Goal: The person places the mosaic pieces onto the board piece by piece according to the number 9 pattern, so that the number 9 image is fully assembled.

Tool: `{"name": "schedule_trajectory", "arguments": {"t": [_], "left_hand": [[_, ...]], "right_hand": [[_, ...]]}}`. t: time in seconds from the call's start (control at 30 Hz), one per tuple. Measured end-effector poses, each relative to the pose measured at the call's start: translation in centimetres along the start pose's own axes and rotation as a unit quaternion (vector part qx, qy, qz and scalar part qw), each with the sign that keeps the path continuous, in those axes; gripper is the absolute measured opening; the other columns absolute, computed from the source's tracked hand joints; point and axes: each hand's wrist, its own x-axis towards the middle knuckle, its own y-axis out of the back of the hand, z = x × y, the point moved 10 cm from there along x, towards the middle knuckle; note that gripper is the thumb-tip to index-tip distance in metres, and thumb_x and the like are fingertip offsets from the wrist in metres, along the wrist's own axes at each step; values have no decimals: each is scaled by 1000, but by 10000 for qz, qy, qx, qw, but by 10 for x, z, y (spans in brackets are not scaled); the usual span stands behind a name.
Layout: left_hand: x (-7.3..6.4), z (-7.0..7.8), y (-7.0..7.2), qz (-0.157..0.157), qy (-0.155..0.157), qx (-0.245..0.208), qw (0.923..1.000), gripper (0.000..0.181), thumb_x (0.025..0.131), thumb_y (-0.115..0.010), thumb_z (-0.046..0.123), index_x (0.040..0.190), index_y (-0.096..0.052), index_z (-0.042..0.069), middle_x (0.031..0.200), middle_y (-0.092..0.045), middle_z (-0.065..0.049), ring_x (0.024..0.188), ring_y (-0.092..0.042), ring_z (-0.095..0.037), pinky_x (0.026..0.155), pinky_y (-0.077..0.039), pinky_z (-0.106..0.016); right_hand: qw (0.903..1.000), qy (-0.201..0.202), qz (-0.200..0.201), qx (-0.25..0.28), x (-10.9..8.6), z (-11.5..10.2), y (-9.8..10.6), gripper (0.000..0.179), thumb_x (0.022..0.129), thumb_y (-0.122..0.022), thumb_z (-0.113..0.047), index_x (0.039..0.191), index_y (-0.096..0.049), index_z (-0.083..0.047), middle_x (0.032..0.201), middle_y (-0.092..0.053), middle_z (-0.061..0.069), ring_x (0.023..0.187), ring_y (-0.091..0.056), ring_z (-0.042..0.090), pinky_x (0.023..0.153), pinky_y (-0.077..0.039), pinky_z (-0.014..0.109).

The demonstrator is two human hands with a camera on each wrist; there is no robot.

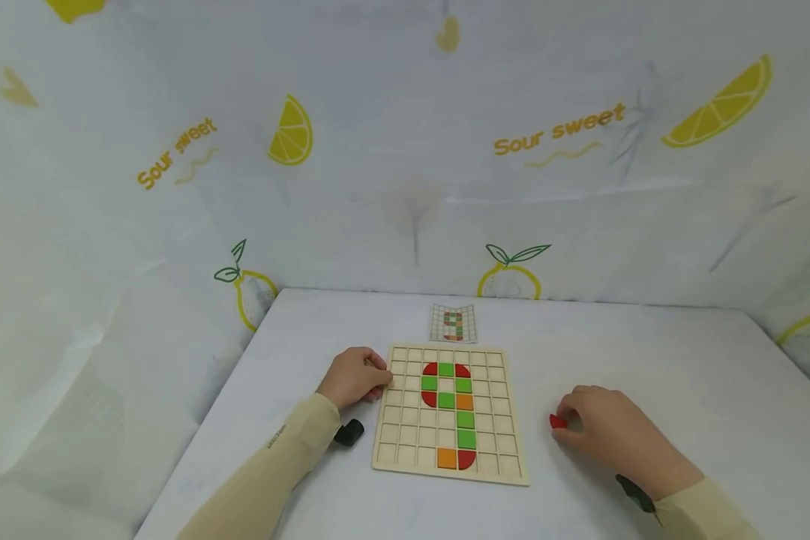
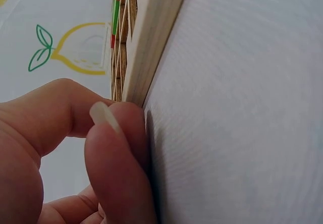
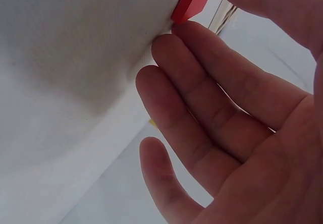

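A pale square grid board [image 1: 405,435] lies on the table, with red, green and orange tiles set in it in the shape of a 9. At its left side, the curled thumb and index finger of my left hand [image 1: 353,375] hold the board's edge; the left wrist view shows the fingertips close together against that edge. Right of the board, my right hand [image 1: 610,433] pinches a small red tile [image 1: 557,422] between thumb and index finger, low over the table. In the right wrist view, the red tile [image 3: 193,2] is partly cut off and its full outline is hidden.
Behind the board is a small card [image 1: 471,322] printed with a similar 9 on a grid. The white table [image 1: 337,322] ends at a lemon-patterned cloth [image 1: 391,187]. Dark straps or devices [image 1: 349,433] sit at both wrists.
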Motion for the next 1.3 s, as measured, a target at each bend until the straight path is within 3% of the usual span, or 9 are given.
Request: {"name": "schedule_trajectory", "arguments": {"t": [0.2, 0.73, 0.9, 1.1, 1.3], "left_hand": [[-1, -1, 0, 1, 28, 36, 10000, 16, 93, -78, 18, 104, -71, 9, 75, -73, -3, 61, -65, -12, 58, -54, -23], [-1, 2, 1, -80, -9, -27, 10000, 16, 93, -77, 17, 104, -70, 8, 73, -72, -3, 59, -65, -12, 58, -54, -23], [-1, 1, 2, -59, -6, -11, 10000, 15, 93, -78, 17, 104, -70, 9, 72, -72, -3, 59, -64, -12, 57, -54, -23], [0, 0, 2, -29, -6, 4, 10000, 16, 94, -78, 19, 104, -71, 10, 75, -73, -2, 61, -66, -12, 58, -55, -24], [-1, 3, 2, -37, -27, -33, 10000, 17, 93, -79, 18, 104, -70, 9, 75, -73, -4, 60, -66, -12, 58, -55, -24]], "right_hand": [[9999, -91, -137, 33, 1, 2, -2, 18, 84, -92, -27, 89, -77, -19, 86, -69, -9, 81, -61, 11, 84, -60, 44], [9997, 162, 169, -56, 6, -9, 12, 15, 85, -91, -26, 87, -78, -19, 83, -68, -10, 77, -62, 9, 85, -59, 47], [9988, 384, 268, -106, 13, -30, 20, 15, 86, -90, -30, 87, -78, -21, 82, -68, -11, 76, -62, 8, 92, -57, 52], [9988, 490, 26, -95, 27, -68, 20, 17, 88, -89, -34, 87, -77, -21, 81, -65, -11, 79, -59, 9, 103, -53, 56], [9974, 718, 8, -83, 36, -109, 18, 19, 88, -90, -35, 86, -78, -20, 80, -67, -10, 80, -60, 11, 107, -51, 52]]}}
